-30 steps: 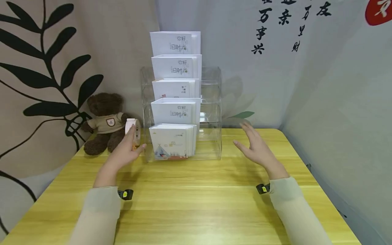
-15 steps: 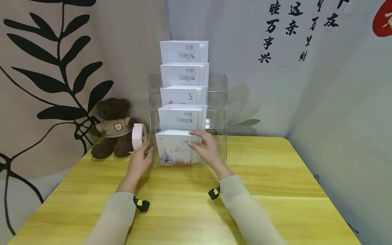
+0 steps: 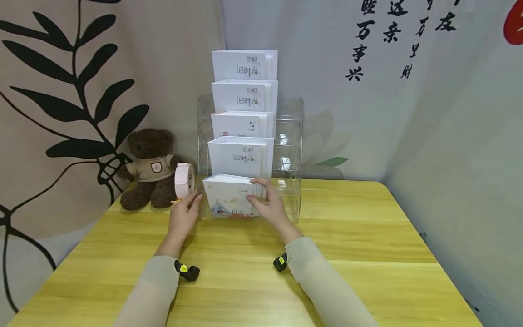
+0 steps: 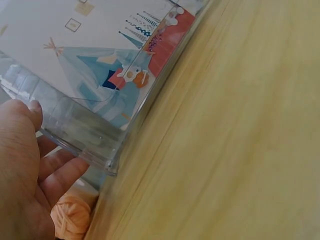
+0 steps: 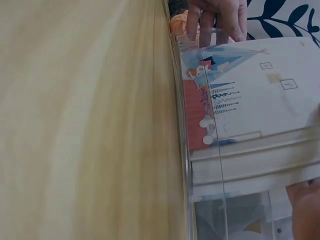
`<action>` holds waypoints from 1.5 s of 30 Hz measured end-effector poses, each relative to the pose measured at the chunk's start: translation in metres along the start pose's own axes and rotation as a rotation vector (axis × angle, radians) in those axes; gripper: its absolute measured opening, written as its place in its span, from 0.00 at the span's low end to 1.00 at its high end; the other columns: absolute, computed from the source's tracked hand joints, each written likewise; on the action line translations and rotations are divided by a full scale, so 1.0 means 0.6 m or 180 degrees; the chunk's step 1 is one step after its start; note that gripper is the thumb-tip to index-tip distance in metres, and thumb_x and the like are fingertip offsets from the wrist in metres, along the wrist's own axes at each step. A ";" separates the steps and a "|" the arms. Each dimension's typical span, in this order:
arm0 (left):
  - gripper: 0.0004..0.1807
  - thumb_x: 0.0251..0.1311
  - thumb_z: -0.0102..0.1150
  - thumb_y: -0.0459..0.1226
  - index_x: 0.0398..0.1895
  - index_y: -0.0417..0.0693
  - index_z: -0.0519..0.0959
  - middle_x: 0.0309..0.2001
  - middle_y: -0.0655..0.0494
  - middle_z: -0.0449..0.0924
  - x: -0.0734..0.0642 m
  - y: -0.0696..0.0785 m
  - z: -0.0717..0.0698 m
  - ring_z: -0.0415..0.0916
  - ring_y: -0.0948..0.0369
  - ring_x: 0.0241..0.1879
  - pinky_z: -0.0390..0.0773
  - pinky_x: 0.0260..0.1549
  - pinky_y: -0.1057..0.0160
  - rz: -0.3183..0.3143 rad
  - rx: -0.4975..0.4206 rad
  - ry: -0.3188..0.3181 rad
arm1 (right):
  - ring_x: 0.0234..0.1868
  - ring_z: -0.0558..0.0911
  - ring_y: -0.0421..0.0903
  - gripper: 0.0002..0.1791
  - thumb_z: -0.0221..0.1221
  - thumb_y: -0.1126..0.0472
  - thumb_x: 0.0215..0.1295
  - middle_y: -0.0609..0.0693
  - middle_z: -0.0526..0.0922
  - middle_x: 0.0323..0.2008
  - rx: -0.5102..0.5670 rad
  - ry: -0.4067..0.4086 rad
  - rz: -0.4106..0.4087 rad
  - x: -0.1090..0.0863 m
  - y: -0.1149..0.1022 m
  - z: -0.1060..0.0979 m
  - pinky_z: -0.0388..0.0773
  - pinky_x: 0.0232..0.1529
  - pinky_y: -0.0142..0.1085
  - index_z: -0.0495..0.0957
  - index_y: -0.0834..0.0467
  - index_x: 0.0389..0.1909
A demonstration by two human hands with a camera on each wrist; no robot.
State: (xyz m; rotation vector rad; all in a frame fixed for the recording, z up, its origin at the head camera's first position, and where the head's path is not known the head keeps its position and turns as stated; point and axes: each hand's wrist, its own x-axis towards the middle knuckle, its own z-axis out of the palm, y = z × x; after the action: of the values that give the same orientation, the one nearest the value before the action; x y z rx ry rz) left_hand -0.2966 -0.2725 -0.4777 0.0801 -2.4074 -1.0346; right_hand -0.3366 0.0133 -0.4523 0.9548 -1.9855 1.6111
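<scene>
From the head view we see a clear rack [image 3: 292, 195] standing on the worktop [image 3: 318, 281], with white books in five tiers up its middle. The front books [image 3: 226, 197] sit in its lowest tier, at six o'clock from the others. Our right hand [image 3: 270, 206] is at their three o'clock edge, gripping them with fingers over the top and thumb on the front cover; its own wrist view catches only a bit of that hand at four o'clock, yet shows further book edges stacked behind the cover and the lower ends behind the rack's clear front lip. Our left hand [image 3: 184, 217] is at eight o'clock from the front books; only its wrist view makes plain that it pinches the rack's side wall between thumb and fingers. That view also shows an orange ball of yarn [image 4: 71, 216], largely hidden by our hand in the head view. A teddy bear [image 3: 152, 168] and a pale roll [image 3: 185, 180] sit toward nine o'clock from the rack.
</scene>
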 end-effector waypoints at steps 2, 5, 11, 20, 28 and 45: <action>0.27 0.80 0.54 0.50 0.71 0.43 0.78 0.64 0.37 0.82 0.001 -0.002 0.000 0.83 0.37 0.60 0.81 0.61 0.36 -0.0044 -0.0040 -0.0011 | 0.25 0.66 0.42 0.27 0.71 0.68 0.66 0.57 0.86 0.57 0.0011 0.0041 -0.0026 0.001 -0.001 0.001 0.61 0.22 0.26 0.75 0.51 0.63; 0.25 0.80 0.56 0.49 0.70 0.43 0.80 0.63 0.38 0.83 0.002 -0.002 0.001 0.84 0.38 0.58 0.82 0.60 0.37 -0.0077 -0.0076 0.0026 | 0.20 0.55 0.44 0.25 0.72 0.67 0.65 0.56 0.87 0.56 -0.0007 0.0112 -0.0019 0.000 -0.002 0.002 0.54 0.19 0.27 0.77 0.50 0.61; 0.24 0.79 0.57 0.48 0.69 0.46 0.81 0.60 0.38 0.85 0.004 0.001 -0.001 0.86 0.39 0.55 0.83 0.58 0.38 -0.0139 -0.0110 0.0097 | 0.44 0.83 0.44 0.24 0.72 0.69 0.64 0.54 0.88 0.58 0.0081 0.0129 0.0022 0.003 -0.008 0.005 0.81 0.43 0.26 0.81 0.53 0.59; 0.27 0.79 0.56 0.54 0.71 0.51 0.79 0.66 0.45 0.82 0.008 0.005 -0.002 0.83 0.43 0.62 0.81 0.64 0.40 -0.0378 -0.0296 -0.0040 | 0.60 0.85 0.50 0.23 0.70 0.76 0.61 0.57 0.84 0.61 0.0557 0.0255 0.0522 0.015 -0.028 0.008 0.87 0.57 0.35 0.82 0.58 0.57; 0.23 0.80 0.56 0.48 0.71 0.51 0.79 0.62 0.44 0.86 0.006 0.006 -0.003 0.86 0.48 0.52 0.84 0.53 0.48 -0.0391 -0.0242 -0.0037 | 0.48 0.90 0.37 0.25 0.66 0.80 0.61 0.49 0.90 0.52 0.1388 0.0735 0.0556 0.033 -0.078 -0.010 0.90 0.50 0.36 0.78 0.59 0.57; 0.30 0.76 0.56 0.59 0.73 0.55 0.78 0.70 0.48 0.79 0.004 -0.011 -0.003 0.88 0.50 0.50 0.85 0.33 0.76 -0.0513 -0.0754 -0.0261 | 0.46 0.91 0.39 0.32 0.62 0.81 0.66 0.40 0.91 0.47 0.1493 0.0980 0.0094 0.039 -0.165 -0.140 0.90 0.43 0.33 0.80 0.39 0.56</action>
State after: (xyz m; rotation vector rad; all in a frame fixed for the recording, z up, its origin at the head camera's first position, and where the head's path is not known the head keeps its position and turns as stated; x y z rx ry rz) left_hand -0.2987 -0.2791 -0.4802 0.1532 -2.3619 -1.4151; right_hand -0.2895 0.0788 -0.3476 0.7707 -1.4525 2.1466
